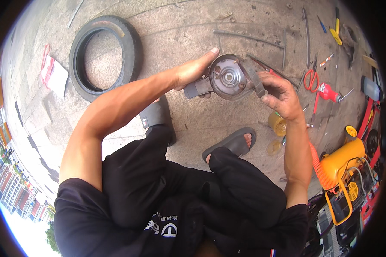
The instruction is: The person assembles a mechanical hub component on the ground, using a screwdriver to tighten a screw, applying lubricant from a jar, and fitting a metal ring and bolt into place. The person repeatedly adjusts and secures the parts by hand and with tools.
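Observation:
In front of me, above the ground, is a round metal drum-brake unit (228, 78), its open side facing up, with a raised hub in the middle and a dark grey arm at its lower left. My left hand (193, 72) is closed on its left side, the thumb stretched along the rim and the other fingers mostly hidden underneath. A curved metal brake band (256, 82) stands up at the unit's right edge. My right hand (279, 93) holds that band between thumb and fingers; whether the band is attached to the drum, I cannot tell.
On the paving lie a black tyre (137, 53), a red-and-white packet (54, 73), red-handled scissors (312, 79), a red bottle (329, 93), metal rods and several tools. A yellow tub (278, 124) stands below my right hand. An orange air tank (343, 162) with a hose is at right.

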`<state>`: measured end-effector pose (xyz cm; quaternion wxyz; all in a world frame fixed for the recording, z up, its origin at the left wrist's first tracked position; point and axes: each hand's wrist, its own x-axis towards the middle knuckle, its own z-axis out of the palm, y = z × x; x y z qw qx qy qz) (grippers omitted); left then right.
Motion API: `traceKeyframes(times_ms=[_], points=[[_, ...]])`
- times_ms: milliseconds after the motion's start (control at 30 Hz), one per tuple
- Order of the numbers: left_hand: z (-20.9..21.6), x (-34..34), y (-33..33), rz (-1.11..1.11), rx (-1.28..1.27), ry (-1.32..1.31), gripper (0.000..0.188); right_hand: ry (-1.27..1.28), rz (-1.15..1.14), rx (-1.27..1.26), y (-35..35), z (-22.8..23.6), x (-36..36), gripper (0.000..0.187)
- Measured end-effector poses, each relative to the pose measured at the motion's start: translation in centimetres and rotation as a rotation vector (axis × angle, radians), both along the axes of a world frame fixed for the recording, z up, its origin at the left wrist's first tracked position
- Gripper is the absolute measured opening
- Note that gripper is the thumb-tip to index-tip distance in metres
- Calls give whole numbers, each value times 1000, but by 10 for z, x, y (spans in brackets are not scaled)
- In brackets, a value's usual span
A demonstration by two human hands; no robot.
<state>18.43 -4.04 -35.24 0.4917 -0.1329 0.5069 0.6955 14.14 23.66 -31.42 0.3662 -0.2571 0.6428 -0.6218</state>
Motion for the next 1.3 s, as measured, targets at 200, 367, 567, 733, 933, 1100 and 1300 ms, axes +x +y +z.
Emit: traceKeyframes(times_ms=[200, 367, 567, 733, 933, 1100, 1300], points=[[-3, 0, 1, 25, 67, -35, 85, 694, 172, 349, -18, 3, 3, 40], [-6, 2, 2, 15, 19, -59, 82, 827, 192, 403, -31, 9, 15, 39], [-3, 5, 3, 73, -5, -19, 80, 849, 225, 442, -38, 13, 21, 42], [-5, 4, 3, 22, 33, -21, 80, 838, 222, 438, -37, 12, 23, 44], [-9, 6, 5, 67, 31, 5, 80, 846, 163, 420, -33, 6, 21, 37], [-8, 5, 3, 20, 53, -4, 79, 854, 178, 425, -32, 4, 20, 38], [-5, 5, 5, 28, 33, -7, 76, 870, 172, 422, -33, 4, 21, 37]])
